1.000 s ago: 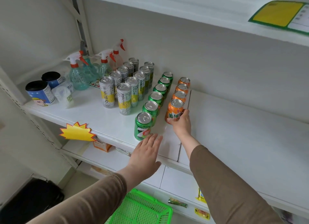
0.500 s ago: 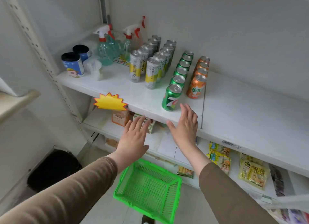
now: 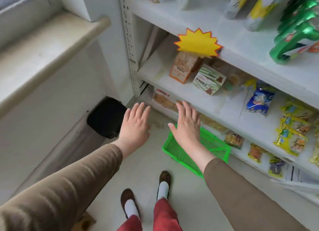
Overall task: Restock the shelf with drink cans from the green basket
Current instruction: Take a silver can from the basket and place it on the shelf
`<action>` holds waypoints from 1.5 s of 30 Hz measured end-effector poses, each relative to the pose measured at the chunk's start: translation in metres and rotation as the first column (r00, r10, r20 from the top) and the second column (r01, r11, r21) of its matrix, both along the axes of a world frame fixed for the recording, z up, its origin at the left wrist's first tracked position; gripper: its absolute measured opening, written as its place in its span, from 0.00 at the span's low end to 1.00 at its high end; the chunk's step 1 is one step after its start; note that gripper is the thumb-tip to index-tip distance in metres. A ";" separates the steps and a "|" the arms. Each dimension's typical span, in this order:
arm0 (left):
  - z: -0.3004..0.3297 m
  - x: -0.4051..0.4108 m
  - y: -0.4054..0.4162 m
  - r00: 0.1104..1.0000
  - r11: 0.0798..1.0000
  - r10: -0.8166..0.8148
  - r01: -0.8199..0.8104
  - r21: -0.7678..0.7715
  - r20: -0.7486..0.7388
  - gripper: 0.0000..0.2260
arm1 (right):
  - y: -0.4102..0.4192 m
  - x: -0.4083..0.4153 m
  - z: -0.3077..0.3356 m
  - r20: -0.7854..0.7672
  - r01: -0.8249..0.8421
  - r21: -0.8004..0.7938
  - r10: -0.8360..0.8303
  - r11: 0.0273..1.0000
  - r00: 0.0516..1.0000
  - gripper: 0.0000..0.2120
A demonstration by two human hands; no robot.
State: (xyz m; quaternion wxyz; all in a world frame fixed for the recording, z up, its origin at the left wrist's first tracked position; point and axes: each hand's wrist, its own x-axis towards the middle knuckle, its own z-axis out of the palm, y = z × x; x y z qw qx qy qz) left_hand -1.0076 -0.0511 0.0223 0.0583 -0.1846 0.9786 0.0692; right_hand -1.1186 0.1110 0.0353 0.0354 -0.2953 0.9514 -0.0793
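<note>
The green basket (image 3: 174,148) sits on the floor below the shelves, and what shows of it holds no cans; my right forearm hides its middle. My right hand (image 3: 187,123) hovers above it, fingers straight, holding nothing. My left hand (image 3: 135,122) hangs to the left of the basket over the floor, fingers straight, empty too. Blurred green cans (image 3: 296,32) and taller yellow-and-silver cans (image 3: 255,8) stand on the upper shelf (image 3: 250,58) at the top right.
A yellow starburst tag (image 3: 197,42) hangs from the upper shelf's front edge. Snack packets (image 3: 208,79) fill the lower shelves. A black bin (image 3: 105,116) stands on the floor at left under a window ledge (image 3: 51,46). My feet are below the basket.
The view has tipped down from the can shelf to the floor. Both hands have dropped from the shelf edge to basket height, still empty and flat.
</note>
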 end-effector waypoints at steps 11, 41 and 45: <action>-0.243 0.052 -0.063 0.968 0.981 0.137 -0.162 0.106 0.209 0.42 | -0.077 0.030 -0.273 0.279 -0.193 0.136 0.149 0.972 0.949 0.39; -0.478 0.087 -0.077 0.876 0.879 0.284 -0.400 0.260 0.389 0.42 | -0.163 0.036 -0.554 0.800 0.312 0.122 -0.279 0.942 0.532 0.21; -0.370 0.060 -0.069 0.910 0.871 0.279 -0.374 0.320 0.306 0.42 | -0.139 0.002 -0.426 0.734 0.321 0.000 -0.218 0.947 0.643 0.23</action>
